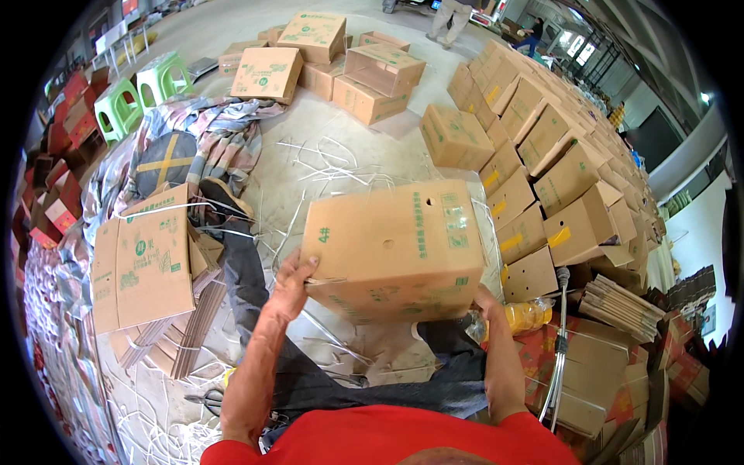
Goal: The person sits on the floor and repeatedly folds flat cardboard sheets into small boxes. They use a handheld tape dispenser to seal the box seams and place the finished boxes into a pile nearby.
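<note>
A brown cardboard box with green print is held in front of me, above my lap. It has a small dark hole in its upper face. My left hand grips its near left corner, thumb on the upper face and fingers along the side. At the near right corner my right hand holds the box, its fingers partly hidden by the box edge. Left of my legs leans a bundle of flattened cardboard boxes, tied with white strapping. Loose white strapping lies on the floor beyond the held box.
Scissors lie at lower left beside tangled straps. Boxes in rows fill the right side; more boxes stand at the back. A metal stand rises by my right arm. Two green stools are far left. Other people are in the distance.
</note>
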The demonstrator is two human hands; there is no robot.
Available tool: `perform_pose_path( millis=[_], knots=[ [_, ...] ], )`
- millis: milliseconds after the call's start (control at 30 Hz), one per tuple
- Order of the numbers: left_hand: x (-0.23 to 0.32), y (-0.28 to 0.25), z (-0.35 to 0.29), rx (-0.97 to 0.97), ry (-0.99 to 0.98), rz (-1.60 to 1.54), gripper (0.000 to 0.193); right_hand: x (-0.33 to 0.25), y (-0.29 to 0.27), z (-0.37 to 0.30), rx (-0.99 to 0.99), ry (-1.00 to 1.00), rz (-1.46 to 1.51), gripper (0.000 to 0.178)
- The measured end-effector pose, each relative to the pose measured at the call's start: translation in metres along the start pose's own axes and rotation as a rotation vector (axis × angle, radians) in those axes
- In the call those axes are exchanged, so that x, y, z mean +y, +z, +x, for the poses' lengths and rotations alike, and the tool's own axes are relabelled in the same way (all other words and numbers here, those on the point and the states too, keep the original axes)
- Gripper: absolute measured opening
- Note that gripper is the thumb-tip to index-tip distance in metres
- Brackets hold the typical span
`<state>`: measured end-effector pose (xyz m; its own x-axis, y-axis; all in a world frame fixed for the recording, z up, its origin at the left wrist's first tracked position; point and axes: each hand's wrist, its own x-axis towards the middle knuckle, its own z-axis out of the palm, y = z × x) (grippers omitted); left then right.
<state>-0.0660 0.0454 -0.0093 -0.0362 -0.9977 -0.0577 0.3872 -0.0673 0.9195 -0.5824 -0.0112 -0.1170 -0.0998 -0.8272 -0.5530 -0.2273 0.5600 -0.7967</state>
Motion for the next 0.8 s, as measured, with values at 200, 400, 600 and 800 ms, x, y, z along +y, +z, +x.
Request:
perform_pose_path(
  millis=[200, 400, 600, 800],
  knots=[
    [0.053, 0.016, 0.024, -0.239, -0.122, 0.352, 0.044, 0.017, -0.035, 0.022, 0.399, -0.215, -0.141, 0.055],
    [0.154, 0.087, 0.22, 0.048, 0.142, -0.03, 0.033, 0.024, -0.054, 0.029, 0.573, -0.328, -0.089, 0.053],
    [0.223, 0.112, 0.268, 0.084, 0.531, 0.117, 0.083, 0.019, -0.042, 0.023, 0.454, -0.294, -0.266, 0.055],
    [0.066, 0.003, 0.139, 0.191, 0.659, 0.686, 0.084, 0.013, -0.029, 0.026, 0.118, -0.278, -0.282, 0.055]
  ],
)
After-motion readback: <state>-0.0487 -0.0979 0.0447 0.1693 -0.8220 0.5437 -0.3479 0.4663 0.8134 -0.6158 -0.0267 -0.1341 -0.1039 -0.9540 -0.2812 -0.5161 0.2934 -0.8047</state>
